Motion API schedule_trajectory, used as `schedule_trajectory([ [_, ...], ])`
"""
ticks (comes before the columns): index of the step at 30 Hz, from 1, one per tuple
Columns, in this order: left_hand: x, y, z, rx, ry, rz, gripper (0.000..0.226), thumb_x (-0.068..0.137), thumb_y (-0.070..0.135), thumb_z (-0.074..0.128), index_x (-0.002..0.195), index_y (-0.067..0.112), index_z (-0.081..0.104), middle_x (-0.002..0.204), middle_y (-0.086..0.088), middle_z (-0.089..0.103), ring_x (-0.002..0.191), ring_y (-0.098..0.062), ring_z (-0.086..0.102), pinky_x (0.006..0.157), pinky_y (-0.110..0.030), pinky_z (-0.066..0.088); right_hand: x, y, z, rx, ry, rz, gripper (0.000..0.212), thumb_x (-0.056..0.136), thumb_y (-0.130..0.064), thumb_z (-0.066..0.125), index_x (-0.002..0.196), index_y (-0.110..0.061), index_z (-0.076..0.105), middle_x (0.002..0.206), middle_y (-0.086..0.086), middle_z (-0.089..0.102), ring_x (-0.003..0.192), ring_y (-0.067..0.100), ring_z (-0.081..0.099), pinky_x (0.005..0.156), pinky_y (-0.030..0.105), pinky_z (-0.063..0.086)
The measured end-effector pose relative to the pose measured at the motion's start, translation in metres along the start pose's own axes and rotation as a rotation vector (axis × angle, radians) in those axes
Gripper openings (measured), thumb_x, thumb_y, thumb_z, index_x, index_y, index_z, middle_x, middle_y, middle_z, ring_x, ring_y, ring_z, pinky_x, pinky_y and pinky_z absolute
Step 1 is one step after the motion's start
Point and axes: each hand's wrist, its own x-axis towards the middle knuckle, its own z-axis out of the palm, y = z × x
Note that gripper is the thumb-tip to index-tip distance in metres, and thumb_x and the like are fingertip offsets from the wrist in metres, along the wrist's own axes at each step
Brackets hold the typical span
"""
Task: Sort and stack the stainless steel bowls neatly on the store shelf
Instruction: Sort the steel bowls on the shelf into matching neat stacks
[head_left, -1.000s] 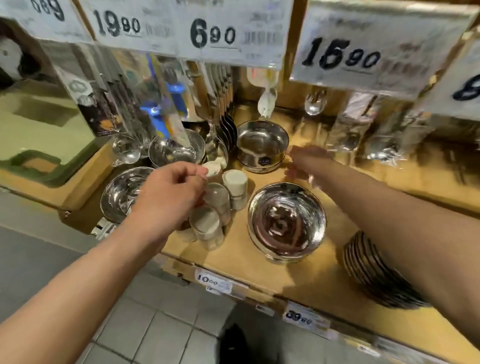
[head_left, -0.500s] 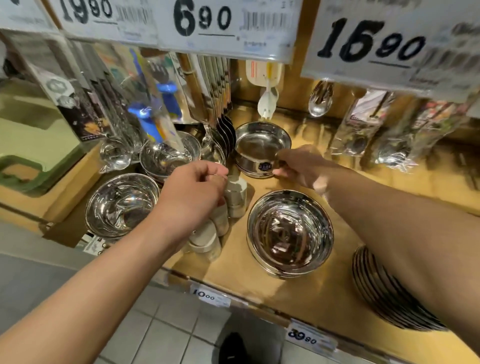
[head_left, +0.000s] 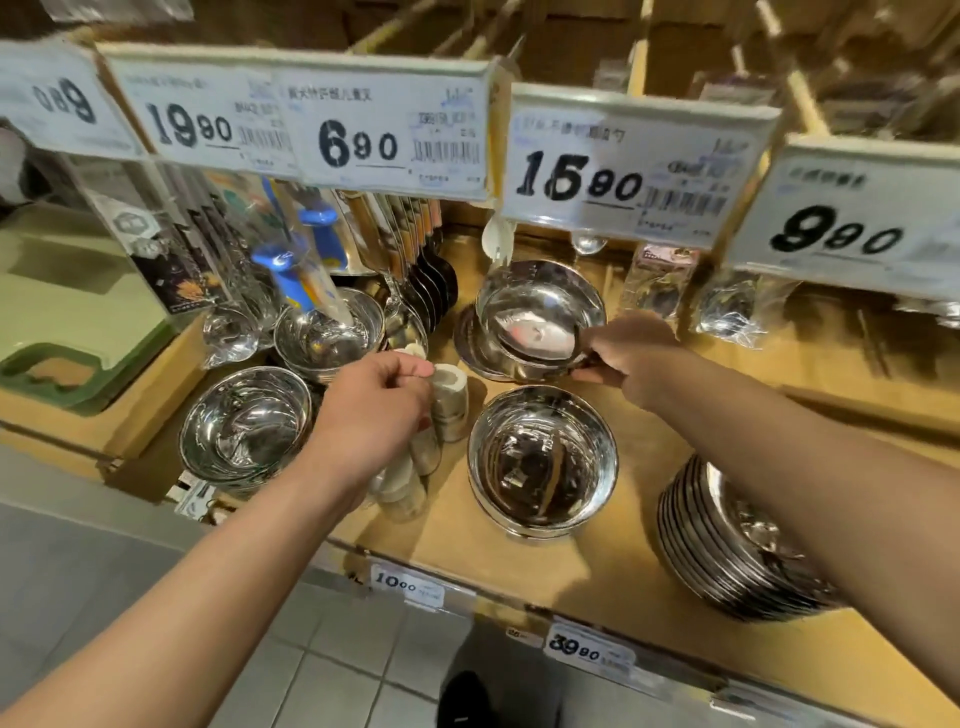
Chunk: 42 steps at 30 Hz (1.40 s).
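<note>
Tilted up since before, back bowl (head_left: 537, 317) pinched by right hand (head_left: 631, 356); left hand (head_left: 371, 410) fingers curl around cups (head_left: 449, 395).

Warm light, glare, perhaps slight blur.

Both bare forearms reach forward, the left from 7 o'clock and the right from 4 o'clock, with the left hand (head_left: 371, 410) curled knuckles-up, thumb and fingertips pinched together, and the right hand (head_left: 631, 358) closed in a grip toward 11 o'clock.
</note>
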Motion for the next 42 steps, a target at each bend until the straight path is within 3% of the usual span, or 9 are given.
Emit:
schedule_trajectory([
  [4, 0.001, 0.006, 0.01, 0.035, -0.007, -0.001, 0.019, 0.098, 0.008, 0.058, 0.094, 0.02, 0.073, 0.096, -0.004, 0.074, 0.094, -0.026, 0.069, 0.098, -0.052, 0.055, -0.016, 0.003, -0.024, -0.025, 0.048, -0.028, 0.022, 0.091, -0.008, 0.07, 0.108, 0.005, 0.063, 0.08, 0.013, 0.074, 0.072, 0.024, 0.077, 0.076, 0.037, 0.064],
  [12, 0.011, 0.007, 0.025, 0.074, -0.107, 0.047, 0.013, 0.093, 0.004, 0.057, 0.091, -0.002, 0.068, 0.078, -0.009, 0.067, 0.074, -0.023, 0.063, 0.089, -0.057, 0.057, -0.046, -0.001, -0.057, 0.046, 0.045, -0.048, 0.02, 0.092, -0.004, 0.067, 0.111, 0.003, 0.063, 0.079, 0.011, 0.068, 0.046, 0.014, 0.067, 0.042, 0.021, 0.053],
  [17, 0.013, 0.004, 0.027, 0.106, -0.187, 0.07, 0.025, 0.09, 0.009, 0.059, 0.075, 0.023, 0.073, 0.06, 0.008, 0.063, 0.06, -0.014, 0.057, 0.06, -0.031, 0.05, -0.067, 0.002, -0.076, 0.071, 0.076, -0.057, 0.023, 0.092, -0.002, 0.067, 0.113, 0.005, 0.062, 0.081, 0.014, 0.068, 0.039, 0.011, 0.064, 0.037, 0.018, 0.048],
  [22, 0.031, 0.01, 0.032, 0.077, -0.182, 0.056, 0.015, 0.094, 0.007, 0.058, 0.093, 0.017, 0.069, 0.069, -0.004, 0.063, 0.063, -0.022, 0.055, 0.064, -0.039, 0.048, -0.101, 0.002, -0.093, -0.051, 0.052, -0.032, 0.025, 0.089, -0.014, 0.074, 0.102, 0.007, 0.069, 0.076, 0.015, 0.074, 0.054, 0.014, 0.07, 0.058, 0.022, 0.057],
  [26, 0.058, 0.019, 0.043, 0.199, -0.177, 0.097, 0.016, 0.095, 0.009, 0.058, 0.094, 0.022, 0.068, 0.08, 0.0, 0.066, 0.065, -0.014, 0.056, 0.068, -0.031, 0.048, -0.136, 0.0, -0.107, -0.213, 0.121, 0.035, 0.031, 0.093, -0.02, 0.068, 0.068, -0.004, 0.059, 0.037, -0.001, 0.059, 0.021, 0.006, 0.045, 0.025, 0.011, 0.025],
  [30, 0.079, 0.022, 0.056, 0.406, -0.224, 0.1, 0.013, 0.096, 0.01, 0.054, 0.092, 0.021, 0.062, 0.083, -0.003, 0.064, 0.058, -0.017, 0.049, 0.052, -0.025, 0.038, -0.165, 0.005, -0.106, 0.02, 0.143, -0.003, 0.008, 0.089, -0.005, 0.07, 0.082, -0.003, 0.067, 0.06, 0.007, 0.072, 0.029, 0.002, 0.055, 0.029, 0.011, 0.035],
  [33, 0.093, 0.023, 0.065, 0.534, -0.224, 0.108, 0.013, 0.099, 0.009, 0.051, 0.105, 0.011, 0.062, 0.093, -0.008, 0.062, 0.075, -0.026, 0.057, 0.066, -0.034, 0.049, -0.174, 0.015, -0.098, 0.182, 0.102, -0.003, 0.012, 0.09, 0.006, 0.064, 0.082, -0.001, 0.069, 0.054, 0.004, 0.071, 0.037, 0.005, 0.063, 0.035, 0.011, 0.044],
  [36, 0.106, 0.026, 0.073, 0.678, -0.229, 0.126, 0.017, 0.101, 0.008, 0.046, 0.103, 0.006, 0.063, 0.106, -0.012, 0.065, 0.089, -0.023, 0.063, 0.074, -0.02, 0.051, -0.17, 0.026, -0.093, 0.281, 0.1, 0.0, 0.011, 0.089, 0.009, 0.065, 0.086, 0.002, 0.073, 0.076, 0.018, 0.077, 0.057, 0.017, 0.074, 0.049, 0.02, 0.057],
  [42, 0.127, 0.033, 0.085, 0.853, -0.219, 0.146, 0.028, 0.104, 0.013, 0.047, 0.122, -0.001, 0.062, 0.127, -0.02, 0.063, 0.113, -0.033, 0.063, 0.098, -0.04, 0.053, -0.16, 0.04, -0.091, 0.366, 0.109, -0.027, 0.017, 0.088, 0.009, 0.064, 0.086, -0.004, 0.075, 0.075, 0.014, 0.078, 0.064, 0.02, 0.076, 0.052, 0.021, 0.057],
])
